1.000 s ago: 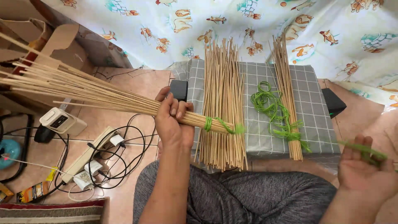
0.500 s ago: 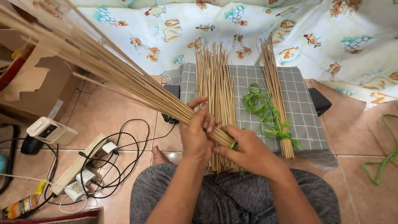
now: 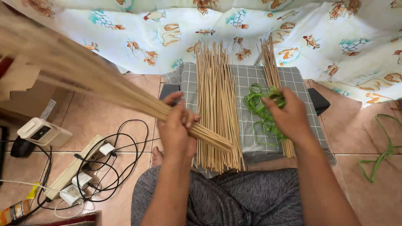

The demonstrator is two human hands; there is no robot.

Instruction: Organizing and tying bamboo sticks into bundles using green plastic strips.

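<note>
**Gripping one stick bundle, reaching into green ties**

Left hand (image 3: 176,127) is closed around one bundle of thin bamboo sticks (image 3: 125,94). Bundle runs diagonally from upper left of frame to its cut ends, just right of the hand, above the lap. Upper part is motion-blurred, so stick count cannot be told.

Right hand (image 3: 288,115) is set on the pile of green plastic ties (image 3: 257,106), fingers curled into the strands. Whether a strand is actually pinched cannot be told. Tie count cannot be told either; they are tangled.

Two more stick groups are laid on the grey checked cloth (image 3: 251,79):
- one wide loose stack of sticks (image 3: 215,104), centre, running away from the person, partly under the held bundle's ends
- one narrow stack of sticks (image 3: 271,62), right, partly covered by the right hand and the ties

One separate green strip (image 3: 383,148) is seen on the tiled floor, well apart, at right.

Left side of floor: one power strip (image 3: 69,171) with black and white cables plugged in, one small white device (image 3: 42,132) beside it.

Patterned curtain (image 3: 176,29) hangs behind the cloth. Grey trousers (image 3: 234,201) are seen at the bottom.
</note>
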